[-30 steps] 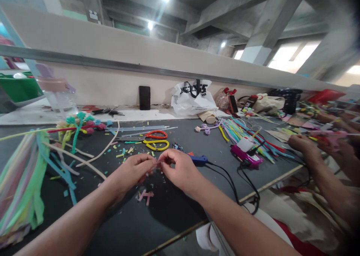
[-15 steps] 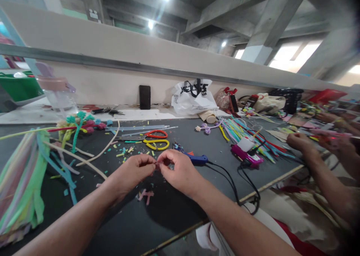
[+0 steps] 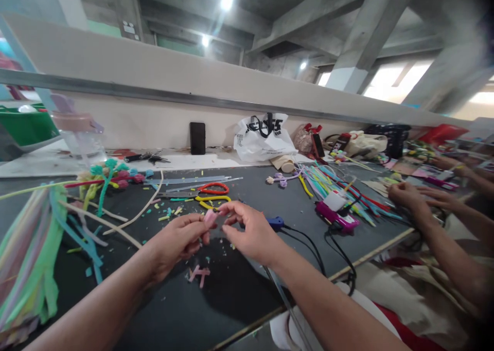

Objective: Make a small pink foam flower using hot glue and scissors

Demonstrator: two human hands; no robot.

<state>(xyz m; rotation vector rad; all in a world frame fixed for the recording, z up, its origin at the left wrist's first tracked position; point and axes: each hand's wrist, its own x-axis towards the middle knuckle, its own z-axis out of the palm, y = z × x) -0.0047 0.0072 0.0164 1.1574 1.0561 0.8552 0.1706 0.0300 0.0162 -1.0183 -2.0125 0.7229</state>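
My left hand (image 3: 179, 243) is closed, pinching a small pink fuzzy strip (image 3: 209, 218) between thumb and fingertips. My right hand (image 3: 250, 233) is beside it, thumb and index finger apart; the index fingertip is close to the strip, and I cannot tell if it touches. A pale thin rod (image 3: 283, 292) shows beneath my right wrist; whether the hand holds it is hidden. Several pink fuzzy offcuts (image 3: 199, 275) lie on the dark table (image 3: 173, 310) below. Beyond my hands rest red-handled scissors (image 3: 213, 188) and yellow-handled scissors (image 3: 206, 202). A blue-handled corded tool (image 3: 276, 222) is partly behind my right hand.
Pastel chenille stems (image 3: 34, 253) pile up at the left, near a teal fuzzy flower shape (image 3: 106, 173). More colourful stems (image 3: 326, 181) lie to the right by a magenta device (image 3: 336, 217). A phone (image 3: 197, 138) leans on the partition. A co-worker's hands (image 3: 412, 196) are at the right.
My hands have moved slightly apart from their joined pinch. The pink strip now shows in my left fingers, my right fingers have spread, and the pale rod has come into view.
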